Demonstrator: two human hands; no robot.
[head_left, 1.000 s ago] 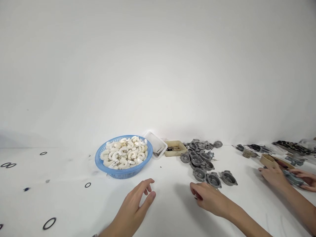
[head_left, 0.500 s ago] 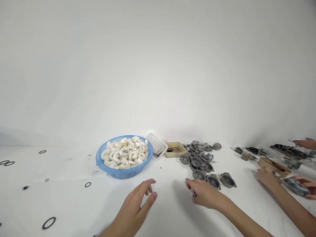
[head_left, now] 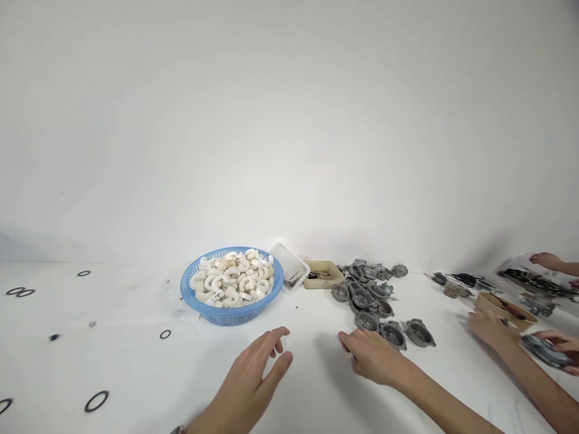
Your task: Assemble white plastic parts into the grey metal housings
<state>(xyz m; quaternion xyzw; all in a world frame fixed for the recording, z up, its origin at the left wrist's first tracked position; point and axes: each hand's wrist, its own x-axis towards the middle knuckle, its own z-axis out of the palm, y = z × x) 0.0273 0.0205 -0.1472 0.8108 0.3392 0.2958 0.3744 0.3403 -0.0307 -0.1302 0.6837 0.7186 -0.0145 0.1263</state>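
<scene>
My left hand (head_left: 253,380) hovers over the white table (head_left: 136,361) with fingers spread and thumb apart, holding nothing. It is in front of a blue basket (head_left: 192,296) heaped with white C-shaped pieces (head_left: 231,278). My right hand (head_left: 371,359) lies palm down on the table, its fingers curled under; whatever is beneath them is hidden. It is just in front of a row of grey metal cup-shaped parts (head_left: 392,333), and a bigger heap of the same parts (head_left: 365,288) lies behind them.
A white tray (head_left: 292,268) and a beige tray (head_left: 322,275) stand behind the basket. Black O-rings (head_left: 96,401) are scattered on the left. At the right, a co-worker's hands (head_left: 491,328) handle a grey part beside a brown bowl (head_left: 500,304) and dark parts.
My right hand has slid slightly left, toward the grey parts. My left hand has barely moved. A co-worker's hand has reached to the dark parts at the far right.
</scene>
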